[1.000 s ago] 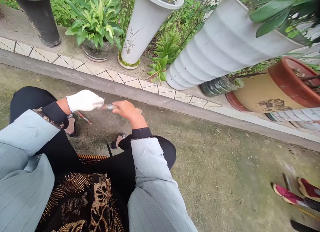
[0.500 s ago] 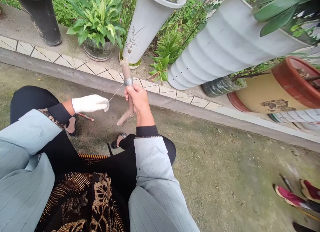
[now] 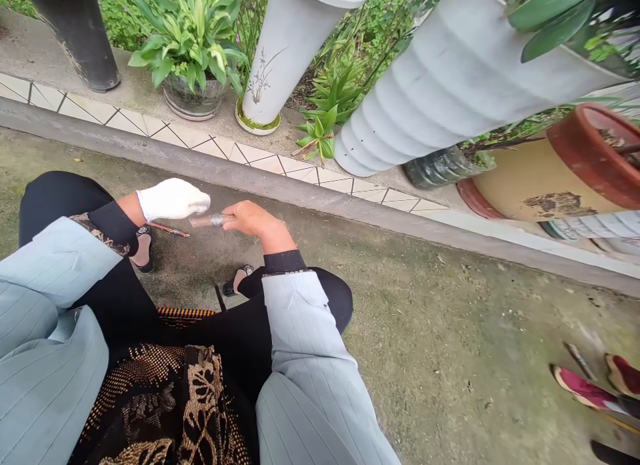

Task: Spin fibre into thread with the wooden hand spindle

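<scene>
My left hand [image 3: 173,199], in a white glove, is closed in a pinch. A fine strand ran from it to the stick half a second ago; now that strand is too thin to make out. My bare right hand [image 3: 251,219] grips a forked wooden stick [image 3: 199,222], which lies roughly level with its end toward my left glove. Silvery wire [image 3: 217,220] is wound around the stick just beside my right thumb. My fingers and wrist hide the stick's forked end. On the ground below my left hand rests a thin reddish stick [image 3: 173,231].
A low tiled ledge [image 3: 190,137] runs in front of me. On it stand a leafy plant in a clear pot [image 3: 194,98], a tall white vase [image 3: 285,48], a ribbed white planter [image 3: 425,78] and a tan pot [image 3: 520,178]. Another person's red shoe [image 3: 580,387] is at right.
My right hand turned the stick upright, showing its fork and the strand stretched to my left glove, then laid it level again. My left hand moved slightly out and back.
</scene>
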The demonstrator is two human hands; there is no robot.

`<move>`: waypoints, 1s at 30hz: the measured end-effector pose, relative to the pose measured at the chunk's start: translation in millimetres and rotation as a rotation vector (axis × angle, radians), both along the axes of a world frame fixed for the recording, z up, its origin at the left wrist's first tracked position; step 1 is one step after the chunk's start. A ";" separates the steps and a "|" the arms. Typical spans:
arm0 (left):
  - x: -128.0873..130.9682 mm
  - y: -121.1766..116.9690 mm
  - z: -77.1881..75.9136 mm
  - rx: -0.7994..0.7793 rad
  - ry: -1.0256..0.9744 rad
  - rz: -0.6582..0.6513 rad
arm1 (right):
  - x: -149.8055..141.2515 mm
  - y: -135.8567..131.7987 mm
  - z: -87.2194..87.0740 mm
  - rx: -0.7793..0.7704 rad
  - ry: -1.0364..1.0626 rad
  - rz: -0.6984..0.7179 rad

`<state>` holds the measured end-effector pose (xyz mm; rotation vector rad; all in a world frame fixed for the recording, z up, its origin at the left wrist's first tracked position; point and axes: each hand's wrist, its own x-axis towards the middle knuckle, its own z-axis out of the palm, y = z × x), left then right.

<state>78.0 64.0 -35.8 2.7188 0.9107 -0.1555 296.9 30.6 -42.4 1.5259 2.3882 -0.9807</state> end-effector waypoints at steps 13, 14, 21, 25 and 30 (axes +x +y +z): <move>14.6 -8.7 1.9 -0.450 -0.388 0.077 | 13.9 10.1 -6.2 0.010 0.906 -0.623; 16.5 -9.1 1.1 -0.424 -0.364 0.057 | 11.9 10.6 -9.2 0.034 0.837 -0.624; 21.7 -9.1 -11.9 -0.247 -0.208 0.045 | 8.8 9.8 -9.1 0.292 0.281 -0.528; 19.9 -6.8 -21.3 -0.149 -0.090 0.027 | 10.4 8.0 -7.5 0.310 -0.035 -0.480; 15.8 -3.0 -16.5 0.033 -0.021 0.015 | 5.9 2.6 -7.3 0.125 -0.114 -0.190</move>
